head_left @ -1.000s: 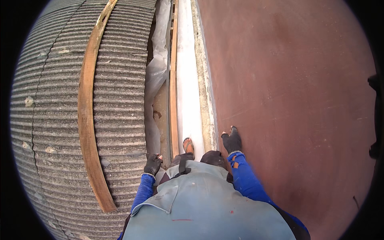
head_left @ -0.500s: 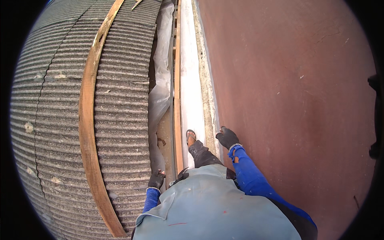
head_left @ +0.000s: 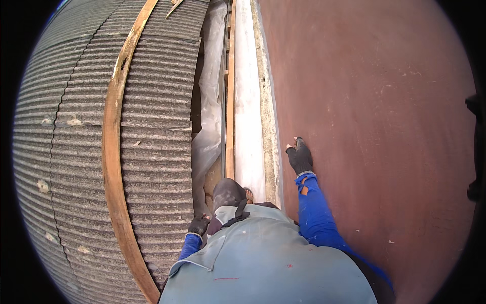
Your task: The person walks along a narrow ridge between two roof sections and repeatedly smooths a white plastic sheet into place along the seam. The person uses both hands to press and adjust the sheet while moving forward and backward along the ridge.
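Red-brown rendered wall (head_left: 385, 101) takes up everything from abt 1 to 4 o'clock (clock centred on the person's chest, 12 = straight ahead). Long axis runs 6 to 12, its base line heading off toward 12. R hand (head_left: 301, 156), in a dark fingerless glove, is at abt 1 o'clock, fingers fwd along the wall; against it or just off it, can't tell. Thumb stands a little apart from the fingers, nothing seen in the grip. Prob. there for balance, b/c the footing's narrow.

L hand (head_left: 198, 225), same glove, is out at 9–10, low by the hip, fingers curled; can't tell if they're closed on anything. It's nearest the edge of the corrugated roof sheeting (head_left: 157, 152); contact unclear.

Next out from the wall: rough mortar ledge (head_left: 267, 101), then a white strip (head_left: 248, 101) w/ a bare-toed foot (head_left: 248, 195) just shy of 12. Left of that, a timber batten (head_left: 230, 111), then crumpled translucent plastic sheeting (head_left: 211, 86) along the gap, all running toward 12. On the roofing, approx 10 o'clock, a long plank (head_left: 112, 152) lies lengthwise, across the corrugations; it looks bowed, prob. mostly the lens.
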`<action>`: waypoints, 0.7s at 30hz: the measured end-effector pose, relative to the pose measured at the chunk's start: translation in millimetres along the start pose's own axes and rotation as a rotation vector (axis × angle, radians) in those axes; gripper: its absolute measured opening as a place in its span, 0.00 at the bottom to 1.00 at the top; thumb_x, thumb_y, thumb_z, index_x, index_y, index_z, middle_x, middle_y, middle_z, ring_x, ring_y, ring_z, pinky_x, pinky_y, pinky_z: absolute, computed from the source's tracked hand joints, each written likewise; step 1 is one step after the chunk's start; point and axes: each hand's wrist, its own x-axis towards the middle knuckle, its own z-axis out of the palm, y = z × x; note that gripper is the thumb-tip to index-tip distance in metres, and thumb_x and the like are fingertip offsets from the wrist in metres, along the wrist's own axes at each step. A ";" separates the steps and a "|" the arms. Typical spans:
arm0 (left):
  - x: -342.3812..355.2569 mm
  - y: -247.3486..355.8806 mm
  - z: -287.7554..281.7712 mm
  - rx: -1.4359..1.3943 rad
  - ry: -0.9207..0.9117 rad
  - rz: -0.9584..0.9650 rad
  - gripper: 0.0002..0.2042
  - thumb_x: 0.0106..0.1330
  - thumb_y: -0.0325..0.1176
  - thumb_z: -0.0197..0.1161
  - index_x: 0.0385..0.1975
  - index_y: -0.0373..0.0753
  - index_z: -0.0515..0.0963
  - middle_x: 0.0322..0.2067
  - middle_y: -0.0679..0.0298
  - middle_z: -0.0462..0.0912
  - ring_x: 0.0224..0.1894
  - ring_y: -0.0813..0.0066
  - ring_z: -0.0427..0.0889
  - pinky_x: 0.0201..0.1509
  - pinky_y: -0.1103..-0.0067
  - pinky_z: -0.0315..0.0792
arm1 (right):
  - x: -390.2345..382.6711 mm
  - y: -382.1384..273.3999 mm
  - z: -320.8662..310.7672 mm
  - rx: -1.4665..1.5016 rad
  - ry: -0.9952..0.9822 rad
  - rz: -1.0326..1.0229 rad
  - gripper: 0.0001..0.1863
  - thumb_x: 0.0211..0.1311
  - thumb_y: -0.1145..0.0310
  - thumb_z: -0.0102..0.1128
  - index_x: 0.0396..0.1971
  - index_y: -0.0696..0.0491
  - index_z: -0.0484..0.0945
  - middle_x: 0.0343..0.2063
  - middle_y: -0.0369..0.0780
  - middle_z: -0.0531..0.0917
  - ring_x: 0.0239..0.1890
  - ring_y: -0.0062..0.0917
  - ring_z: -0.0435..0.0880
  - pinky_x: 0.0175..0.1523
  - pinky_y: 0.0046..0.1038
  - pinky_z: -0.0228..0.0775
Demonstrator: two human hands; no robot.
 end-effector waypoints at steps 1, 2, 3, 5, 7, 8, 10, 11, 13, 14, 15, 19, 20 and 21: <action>18.3 -4.9 -0.5 0.019 -0.080 -0.070 0.17 0.67 0.33 0.60 0.53 0.34 0.74 0.42 0.57 0.83 0.43 0.73 0.80 0.47 0.77 0.75 | -1.7 1.6 3.5 -0.002 0.027 0.009 0.29 0.58 0.64 0.61 0.58 0.62 0.68 0.51 0.53 0.78 0.53 0.38 0.80 0.57 0.31 0.71; 34.1 -8.8 -0.8 0.062 -0.095 -0.056 0.14 0.68 0.29 0.58 0.52 0.34 0.73 0.43 0.57 0.82 0.44 0.71 0.80 0.49 0.78 0.75 | -1.4 1.3 5.9 0.051 0.030 0.020 0.32 0.57 0.66 0.61 0.61 0.62 0.65 0.55 0.55 0.75 0.55 0.42 0.78 0.59 0.33 0.69; 47.6 -10.3 -6.0 0.062 -0.094 0.007 0.13 0.68 0.29 0.57 0.51 0.34 0.74 0.43 0.57 0.82 0.44 0.72 0.80 0.49 0.78 0.75 | -0.8 -0.6 8.1 0.059 0.035 0.068 0.32 0.57 0.65 0.60 0.60 0.63 0.65 0.56 0.57 0.74 0.57 0.44 0.75 0.61 0.34 0.67; 71.0 2.2 -8.9 0.157 -0.142 -0.050 0.11 0.69 0.28 0.55 0.49 0.34 0.74 0.42 0.57 0.82 0.44 0.72 0.80 0.49 0.78 0.75 | 5.9 -7.1 10.0 0.004 0.029 0.140 0.33 0.56 0.63 0.59 0.60 0.65 0.65 0.57 0.59 0.71 0.61 0.47 0.71 0.65 0.36 0.63; 90.7 36.1 -13.8 0.040 -0.149 -0.022 0.16 0.66 0.36 0.58 0.50 0.33 0.74 0.44 0.53 0.81 0.46 0.67 0.79 0.52 0.76 0.73 | 17.7 -13.4 9.2 -0.067 -0.055 0.211 0.35 0.55 0.60 0.57 0.61 0.66 0.65 0.59 0.60 0.69 0.64 0.49 0.68 0.68 0.37 0.58; 98.1 56.9 -20.3 0.109 -0.157 -0.029 0.22 0.64 0.41 0.60 0.52 0.32 0.74 0.48 0.49 0.80 0.51 0.61 0.78 0.56 0.73 0.71 | 27.8 -16.4 9.1 -0.091 -0.109 0.256 0.36 0.54 0.60 0.57 0.61 0.66 0.64 0.60 0.60 0.68 0.64 0.48 0.67 0.68 0.37 0.58; 111.2 104.1 -27.2 0.186 -0.127 -0.019 0.18 0.63 0.38 0.64 0.48 0.33 0.75 0.39 0.58 0.83 0.38 0.74 0.79 0.43 0.78 0.74 | 49.5 -23.0 15.0 -0.115 -0.172 0.300 0.38 0.53 0.58 0.57 0.62 0.65 0.64 0.60 0.60 0.67 0.64 0.48 0.67 0.69 0.37 0.57; 117.8 128.5 -29.7 0.143 -0.159 -0.003 0.21 0.63 0.40 0.63 0.50 0.32 0.74 0.43 0.53 0.82 0.43 0.68 0.79 0.48 0.75 0.73 | 64.4 -26.6 20.0 -0.108 -0.169 0.295 0.38 0.53 0.58 0.57 0.61 0.65 0.64 0.60 0.60 0.67 0.64 0.48 0.67 0.69 0.38 0.58; 135.4 176.6 -29.1 0.122 -0.228 -0.003 0.27 0.62 0.46 0.61 0.54 0.29 0.73 0.50 0.44 0.79 0.55 0.56 0.78 0.59 0.70 0.69 | 98.4 -33.4 31.2 -0.173 -0.161 0.283 0.37 0.52 0.59 0.57 0.61 0.66 0.65 0.60 0.61 0.68 0.63 0.48 0.68 0.68 0.38 0.58; 147.6 199.9 -26.8 0.193 -0.190 0.022 0.25 0.64 0.43 0.60 0.55 0.29 0.73 0.47 0.47 0.81 0.49 0.61 0.81 0.55 0.72 0.72 | 117.7 -37.2 36.9 -0.157 -0.149 0.280 0.37 0.52 0.59 0.57 0.61 0.66 0.65 0.59 0.61 0.68 0.63 0.48 0.68 0.68 0.38 0.59; 156.2 220.4 -27.0 0.247 -0.187 0.049 0.25 0.64 0.41 0.61 0.55 0.29 0.73 0.46 0.48 0.82 0.46 0.63 0.82 0.53 0.72 0.72 | 136.9 -41.9 42.4 -0.167 -0.143 0.277 0.37 0.52 0.59 0.57 0.60 0.66 0.66 0.59 0.61 0.69 0.63 0.48 0.69 0.68 0.38 0.59; 190.5 314.1 -21.8 0.117 -0.187 0.136 0.22 0.65 0.36 0.61 0.54 0.27 0.72 0.42 0.52 0.82 0.39 0.70 0.83 0.46 0.76 0.75 | 210.3 -62.3 52.2 -0.281 -0.190 0.186 0.37 0.51 0.62 0.59 0.60 0.66 0.66 0.58 0.61 0.69 0.62 0.50 0.70 0.67 0.39 0.60; 194.9 334.8 -25.3 0.039 -0.198 0.124 0.22 0.65 0.35 0.61 0.54 0.26 0.72 0.42 0.53 0.83 0.38 0.71 0.83 0.45 0.77 0.75 | 222.0 -65.5 56.7 -0.330 -0.229 0.158 0.37 0.51 0.62 0.59 0.60 0.66 0.66 0.58 0.61 0.69 0.62 0.50 0.69 0.67 0.39 0.60; 198.9 355.4 -28.5 0.027 -0.179 0.123 0.22 0.65 0.35 0.62 0.54 0.26 0.71 0.42 0.53 0.82 0.38 0.71 0.83 0.45 0.78 0.75 | 233.6 -68.7 61.1 -0.290 -0.221 0.223 0.37 0.51 0.62 0.60 0.60 0.66 0.65 0.58 0.61 0.69 0.62 0.50 0.69 0.67 0.39 0.60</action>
